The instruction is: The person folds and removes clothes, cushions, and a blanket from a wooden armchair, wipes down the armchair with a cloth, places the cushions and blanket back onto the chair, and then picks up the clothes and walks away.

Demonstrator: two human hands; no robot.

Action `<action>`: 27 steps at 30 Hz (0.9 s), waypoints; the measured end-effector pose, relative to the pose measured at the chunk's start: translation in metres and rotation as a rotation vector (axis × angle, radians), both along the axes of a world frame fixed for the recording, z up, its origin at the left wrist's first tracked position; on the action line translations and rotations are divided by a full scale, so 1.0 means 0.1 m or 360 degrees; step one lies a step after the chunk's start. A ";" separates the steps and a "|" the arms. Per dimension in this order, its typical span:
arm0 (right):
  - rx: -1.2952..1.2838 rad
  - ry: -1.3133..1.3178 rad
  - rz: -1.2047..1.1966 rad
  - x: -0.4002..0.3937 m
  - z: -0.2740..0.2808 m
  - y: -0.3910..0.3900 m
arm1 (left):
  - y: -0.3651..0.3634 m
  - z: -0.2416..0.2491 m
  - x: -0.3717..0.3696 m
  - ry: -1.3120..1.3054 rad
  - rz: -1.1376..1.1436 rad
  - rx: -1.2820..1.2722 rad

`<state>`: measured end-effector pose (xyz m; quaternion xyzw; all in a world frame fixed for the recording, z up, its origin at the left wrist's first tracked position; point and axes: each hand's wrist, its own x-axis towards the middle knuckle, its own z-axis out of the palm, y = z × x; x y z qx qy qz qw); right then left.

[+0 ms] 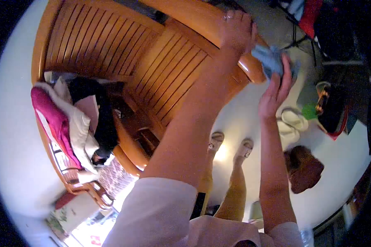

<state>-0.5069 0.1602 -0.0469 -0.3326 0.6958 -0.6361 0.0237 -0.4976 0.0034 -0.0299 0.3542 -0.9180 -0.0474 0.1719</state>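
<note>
Pale sleeves (pixel 160 210) fill the bottom of the view, closest to the lens, and from them both forearms stretch up and away toward a big wooden slatted seat (pixel 123 53) that takes up most of the upper left. That seat, curved honey-coloured wood with long ribs, is the largest thing here; along its left end sits a heap of folded clothes (pixel 76 119), magenta, cream and black, piled on the frame. White floor (pixel 243 111) spreads below and to the right, with the person's two sandalled feet (pixel 231 146) planted on it, a pair of pale slippers (pixel 290 121) just beyond, and a brown bag-like shape (pixel 305 168) near the right forearm. Now the action: the left hand (pixel 237 29) is clamped down over the rounded wooden armrest (pixel 247 66), fingers curled on a bunched blue cloth (pixel 272 59), while the right hand (pixel 278 88) comes up from beneath, fingers spread and loosely pinching the cloth's lower edge. So the cloth is right at the end of the armrest, held between both hands and touching the wood. My read: to do this well, keep the cloth bunched flat against the curve, press evenly with the upper hand, and let the lower hand keep the loose end from trailing. Writing or brand marks? None can be made out; everything is too soft and warped at the edges.
</note>
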 end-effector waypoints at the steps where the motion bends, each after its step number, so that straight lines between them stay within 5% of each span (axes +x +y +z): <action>1: 0.0040 0.0029 -0.0036 -0.07 0.02 -0.24 | -0.02 -0.04 -0.02 0.0100 0.0153 -0.0055; 3: 0.0048 0.0052 -0.0005 -0.10 -0.07 -0.56 | -0.26 -0.51 -0.09 0.0347 0.0307 0.0084; 6: 0.0934 0.1058 0.0043 -0.19 -0.48 -0.69 | -0.41 -1.02 -0.19 0.0494 0.0501 -0.0322; 8: 0.1066 0.0842 -0.0074 -0.16 -0.43 -0.70 | -0.38 -0.77 -0.14 0.0449 0.0468 -0.0124; 13: 0.0805 0.1271 -0.0089 -0.32 -0.64 -0.68 | -0.37 -0.56 -0.13 0.0725 0.0384 0.0680; 15: 0.1210 0.1264 -0.0064 -0.23 -0.59 -0.63 | -0.32 -0.14 0.08 0.0650 0.0252 0.0905; 18: 0.1226 0.1432 0.0019 -0.23 -0.52 -0.62 | -0.11 -0.15 0.31 0.1344 0.0284 0.1303; 21: 0.1772 0.1437 0.0255 -0.21 -0.29 -0.62 | 0.48 0.03 1.17 0.0875 0.0140 0.1670; 22: 0.2023 0.1431 0.0387 -0.14 -0.10 -0.64 | 0.91 -0.20 1.49 0.1092 0.0042 0.1232; 23: 0.1703 0.1486 0.0244 -0.37 -0.56 -0.57 | 1.14 0.05 1.94 0.1035 0.0027 0.1357; 25: 0.2526 0.1199 0.0501 -0.10 0.13 -0.74 | 1.56 0.57 2.97 0.0862 0.0182 0.1830; 27: 0.2085 0.1910 0.0513 -0.54 -0.44 -0.58 | 1.89 0.80 3.79 0.1076 0.0490 0.2002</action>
